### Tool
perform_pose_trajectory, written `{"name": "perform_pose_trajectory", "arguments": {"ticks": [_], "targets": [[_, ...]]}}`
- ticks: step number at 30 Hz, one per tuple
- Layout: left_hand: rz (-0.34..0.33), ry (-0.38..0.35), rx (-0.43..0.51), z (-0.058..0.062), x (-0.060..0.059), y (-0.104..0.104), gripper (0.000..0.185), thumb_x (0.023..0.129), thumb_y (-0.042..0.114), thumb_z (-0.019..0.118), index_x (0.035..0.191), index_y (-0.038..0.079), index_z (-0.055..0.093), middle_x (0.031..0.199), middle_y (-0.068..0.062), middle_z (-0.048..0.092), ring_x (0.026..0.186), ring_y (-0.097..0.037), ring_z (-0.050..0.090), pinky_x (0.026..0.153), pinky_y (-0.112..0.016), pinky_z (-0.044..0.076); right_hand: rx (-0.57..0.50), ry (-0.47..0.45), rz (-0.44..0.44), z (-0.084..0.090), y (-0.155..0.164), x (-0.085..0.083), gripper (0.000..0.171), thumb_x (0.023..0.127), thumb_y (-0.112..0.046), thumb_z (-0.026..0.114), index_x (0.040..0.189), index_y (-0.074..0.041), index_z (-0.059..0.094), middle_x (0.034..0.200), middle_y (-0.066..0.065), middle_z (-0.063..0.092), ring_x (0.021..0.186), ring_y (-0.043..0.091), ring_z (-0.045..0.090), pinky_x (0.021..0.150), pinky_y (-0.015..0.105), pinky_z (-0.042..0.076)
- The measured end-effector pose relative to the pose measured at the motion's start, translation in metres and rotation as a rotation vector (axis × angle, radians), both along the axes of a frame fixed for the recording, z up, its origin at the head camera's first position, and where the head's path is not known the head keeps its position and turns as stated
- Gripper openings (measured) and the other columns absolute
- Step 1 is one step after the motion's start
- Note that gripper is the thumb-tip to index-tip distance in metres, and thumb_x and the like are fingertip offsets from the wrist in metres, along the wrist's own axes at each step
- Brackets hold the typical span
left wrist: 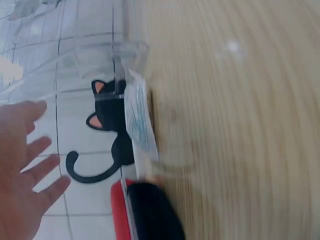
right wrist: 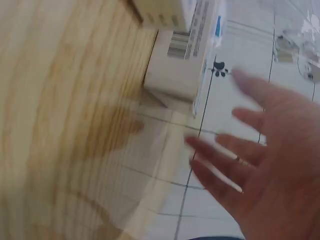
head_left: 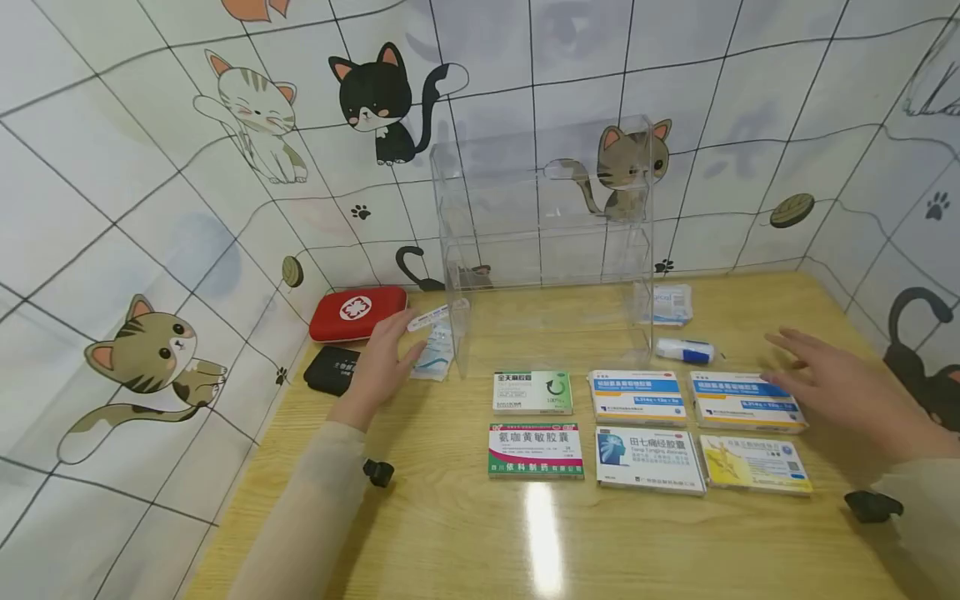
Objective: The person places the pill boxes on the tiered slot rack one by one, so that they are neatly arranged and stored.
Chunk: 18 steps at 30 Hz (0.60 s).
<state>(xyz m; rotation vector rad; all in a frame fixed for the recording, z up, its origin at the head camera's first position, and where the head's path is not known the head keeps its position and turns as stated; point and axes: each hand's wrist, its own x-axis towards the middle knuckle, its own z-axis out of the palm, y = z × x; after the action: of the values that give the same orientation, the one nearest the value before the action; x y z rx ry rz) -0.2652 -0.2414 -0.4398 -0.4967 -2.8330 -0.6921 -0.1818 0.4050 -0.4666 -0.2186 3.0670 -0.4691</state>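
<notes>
- Clear plastic shelving (head_left: 547, 283) stands near the back edge of the wood-grain table (head_left: 435, 533), about midway between its left and right edges.
- Near the table's back left corner, the left hand (head_left: 381, 358) hovers with its fingers loosely spread, holding nothing.
- Just beside that hand, at the shelving's left side, is a white packet with blue marks (head_left: 435, 354); a white strip (head_left: 428, 318) shows by the fingertips, and contact there cannot be told.
- Toward the left edge sits a red case (head_left: 326, 321), a black pouch (head_left: 328, 369) in front of it.
- Near the right edge, the right hand (head_left: 832, 387) has its fingers apart and lightly bent, gripping nothing.
- Nearest to it, a blue-and-white box (head_left: 742, 400) ends the rear row of 3 on the right; the right wrist view shows it apart from the fingers.
- Left of it lie a matching box (head_left: 639, 398) and a green-and-white box (head_left: 531, 393).
- Nearer the front edge, another row of 3 holds a green-and-magenta box (head_left: 536, 451), a white box with a blue head picture (head_left: 651, 461) and a yellow-and-white box (head_left: 756, 464).
- Toward the back right corner lies a white-and-blue roll (head_left: 686, 351).
</notes>
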Motion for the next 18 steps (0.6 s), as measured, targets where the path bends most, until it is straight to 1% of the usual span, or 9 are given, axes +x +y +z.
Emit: {"name": "perform_pose_trajectory", "arguments": {"ticks": [1, 2, 3, 5, 6, 7, 10, 13, 18], "targets": [[-0.035, -0.035, 0.062, -0.001, -0.001, 0.002, 0.062, 0.102, 0.03, 0.066, 0.158, 0.019, 0.042, 0.162, -0.007, 0.042, 0.148, -0.029, 0.038, 0.118, -0.053, 0.038, -0.043, -0.015, 0.003, 0.0, 0.001, 0.001, 0.078, 0.103, -0.046, 0.06, 0.157, 0.004, 0.033, 0.152, 0.038, 0.037, 0.11, 0.055, 0.061, 0.081, 0.059, 0.055], [-0.069, -0.069, 0.123, -0.001, -0.003, 0.005, 0.062, 0.102, 0.03, 0.066, 0.158, 0.02, 0.042, 0.161, -0.005, 0.044, 0.147, -0.029, 0.04, 0.118, -0.054, 0.038, -0.08, -0.026, 0.008, 0.001, 0.003, 0.002, 0.078, 0.101, -0.045, 0.063, 0.155, 0.005, 0.036, 0.149, 0.037, 0.041, 0.102, 0.046, 0.066, 0.075, 0.05, 0.056], [-0.103, -0.097, 0.177, -0.003, -0.005, 0.007, 0.062, 0.102, 0.03, 0.066, 0.158, 0.021, 0.042, 0.16, -0.005, 0.045, 0.146, -0.03, 0.042, 0.117, -0.055, 0.039, -0.122, -0.041, 0.02, 0.001, 0.005, 0.003, 0.077, 0.1, -0.042, 0.067, 0.153, 0.005, 0.039, 0.145, 0.037, 0.044, 0.094, 0.037, 0.067, 0.07, 0.042, 0.055], [-0.162, -0.14, 0.271, -0.005, -0.009, 0.011, 0.062, 0.102, 0.028, 0.067, 0.158, 0.023, 0.042, 0.16, -0.002, 0.046, 0.144, -0.03, 0.045, 0.115, -0.055, 0.041, -0.185, -0.069, 0.053, 0.001, 0.01, 0.004, 0.073, 0.097, -0.035, 0.073, 0.15, 0.007, 0.044, 0.138, 0.037, 0.05, 0.085, 0.019, 0.064, 0.062, 0.031, 0.048], [-0.182, -0.154, 0.309, -0.006, -0.011, 0.012, 0.062, 0.102, 0.029, 0.067, 0.158, 0.024, 0.042, 0.159, 0.0, 0.048, 0.142, -0.029, 0.047, 0.114, -0.054, 0.042, -0.196, -0.079, 0.062, 0.0, 0.013, 0.005, 0.072, 0.095, -0.033, 0.075, 0.148, 0.007, 0.047, 0.136, 0.037, 0.053, 0.084, 0.011, 0.061, 0.062, 0.027, 0.045], [-0.196, -0.163, 0.34, -0.008, -0.013, 0.014, 0.062, 0.102, 0.029, 0.066, 0.158, 0.025, 0.041, 0.158, 0.001, 0.049, 0.141, -0.028, 0.048, 0.113, -0.054, 0.043, -0.209, -0.092, 0.067, 0.0, 0.015, 0.005, 0.071, 0.094, -0.033, 0.077, 0.146, 0.007, 0.049, 0.134, 0.037, 0.055, 0.081, 0.007, 0.057, 0.061, 0.026, 0.043], [-0.204, -0.185, 0.419, -0.01, -0.018, 0.018, 0.06, 0.102, 0.031, 0.066, 0.157, 0.03, 0.043, 0.154, 0.002, 0.053, 0.138, -0.026, 0.051, 0.111, -0.054, 0.044, -0.222, -0.12, 0.084, -0.004, 0.023, 0.007, 0.071, 0.089, -0.032, 0.082, 0.142, 0.007, 0.054, 0.131, 0.034, 0.059, 0.075, 0.002, 0.05, 0.06, 0.025, 0.039], [-0.2, -0.203, 0.462, -0.012, -0.022, 0.022, 0.058, 0.102, 0.033, 0.066, 0.156, 0.03, 0.045, 0.15, -0.001, 0.056, 0.134, -0.025, 0.053, 0.11, -0.054, 0.045, -0.207, -0.131, 0.084, -0.01, 0.027, 0.009, 0.072, 0.086, -0.036, 0.084, 0.14, 0.004, 0.057, 0.13, 0.03, 0.062, 0.076, 0.002, 0.05, 0.062, 0.025, 0.038], [-0.18, -0.215, 0.503, -0.015, -0.028, 0.027, 0.053, 0.101, 0.03, 0.067, 0.151, 0.023, 0.051, 0.146, -0.006, 0.059, 0.128, -0.027, 0.057, 0.107, -0.056, 0.046, -0.218, -0.133, 0.081, -0.016, 0.032, 0.01, 0.069, 0.086, -0.036, 0.085, 0.137, 0.001, 0.058, 0.128, 0.027, 0.064, 0.082, -0.003, 0.056, 0.067, 0.023, 0.046]]}}
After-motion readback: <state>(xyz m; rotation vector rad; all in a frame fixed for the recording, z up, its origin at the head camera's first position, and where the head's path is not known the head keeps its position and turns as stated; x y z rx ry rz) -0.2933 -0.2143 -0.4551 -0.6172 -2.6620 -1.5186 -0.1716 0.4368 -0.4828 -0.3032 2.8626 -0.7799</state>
